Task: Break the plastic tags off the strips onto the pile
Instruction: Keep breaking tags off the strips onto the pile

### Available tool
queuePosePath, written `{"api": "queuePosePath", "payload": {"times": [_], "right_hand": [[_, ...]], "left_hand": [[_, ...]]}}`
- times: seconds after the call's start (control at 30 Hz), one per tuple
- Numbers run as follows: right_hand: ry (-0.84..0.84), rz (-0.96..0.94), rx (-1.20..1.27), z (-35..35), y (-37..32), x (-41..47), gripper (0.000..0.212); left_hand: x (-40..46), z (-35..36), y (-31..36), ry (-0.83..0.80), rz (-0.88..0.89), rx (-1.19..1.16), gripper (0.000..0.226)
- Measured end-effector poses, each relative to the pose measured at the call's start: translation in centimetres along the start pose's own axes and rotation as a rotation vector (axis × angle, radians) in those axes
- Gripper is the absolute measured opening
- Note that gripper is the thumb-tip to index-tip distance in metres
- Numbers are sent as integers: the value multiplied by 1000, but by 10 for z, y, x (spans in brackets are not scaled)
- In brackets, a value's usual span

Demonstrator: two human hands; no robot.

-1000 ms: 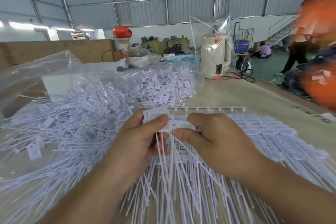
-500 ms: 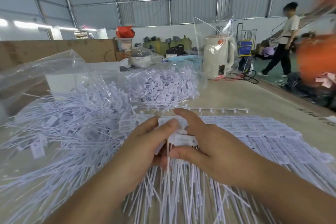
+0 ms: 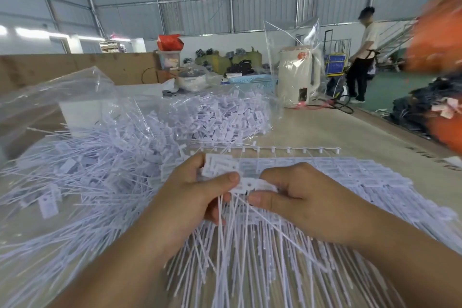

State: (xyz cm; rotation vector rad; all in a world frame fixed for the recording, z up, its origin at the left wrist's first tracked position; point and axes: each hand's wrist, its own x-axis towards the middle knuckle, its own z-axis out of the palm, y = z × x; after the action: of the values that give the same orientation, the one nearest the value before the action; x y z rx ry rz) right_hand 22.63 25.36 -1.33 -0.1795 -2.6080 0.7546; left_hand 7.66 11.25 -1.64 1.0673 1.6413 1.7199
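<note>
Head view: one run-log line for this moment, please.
left hand: pinches tags | right hand: pinches strip | pile: left

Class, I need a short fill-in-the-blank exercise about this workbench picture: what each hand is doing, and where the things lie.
1. Both hands pinch white plastic ____ between thumb and fingers.
2. The loose pile of separated tags lies to the ____ of the left hand.
3. The bare runner strip lies on the table just ____ the right hand.
4. The cream kettle stands inside a clear plastic ____.

Missing words: tags; left; beyond; bag
</note>
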Motion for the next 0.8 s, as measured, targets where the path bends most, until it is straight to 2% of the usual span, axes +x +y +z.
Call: {"api": "queuePosePath", "payload": {"times": [0.17, 0.33, 0.37, 0.43, 0.5, 0.57, 0.6, 0.63, 0.7, 0.8], "right_hand": [[124, 6, -92, 3, 0, 2, 48], [411, -112, -173, 13, -14, 1, 49], [482, -116, -106, 14, -16, 1, 50], [654, -37, 192, 8, -16, 3, 52], [757, -15, 295, -4, -14, 2, 46], [614, -52, 244, -9, -14, -2, 34], [457, -61, 225, -5, -15, -4, 23], [298, -52, 186, 0, -16, -4, 23], [99, -68, 39, 9, -15, -2, 51], [38, -65, -72, 14, -15, 2, 70]], "left_hand": [[1, 4, 2, 15, 11, -43, 22], [-7, 14, 12, 87, 153, -194, 11], [-8, 16, 13, 109, 157, -259, 11], [-9, 16, 14, 138, 114, -399, 10], [-9, 14, 13, 139, 77, -461, 11], [-7, 11, 10, 111, 44, -416, 18], [-6, 12, 8, 78, 30, -362, 21], [-5, 13, 6, 35, 22, -296, 22], [-5, 16, 0, -30, 19, -178, 24], [-4, 16, -3, -1, 34, -34, 24]]}}
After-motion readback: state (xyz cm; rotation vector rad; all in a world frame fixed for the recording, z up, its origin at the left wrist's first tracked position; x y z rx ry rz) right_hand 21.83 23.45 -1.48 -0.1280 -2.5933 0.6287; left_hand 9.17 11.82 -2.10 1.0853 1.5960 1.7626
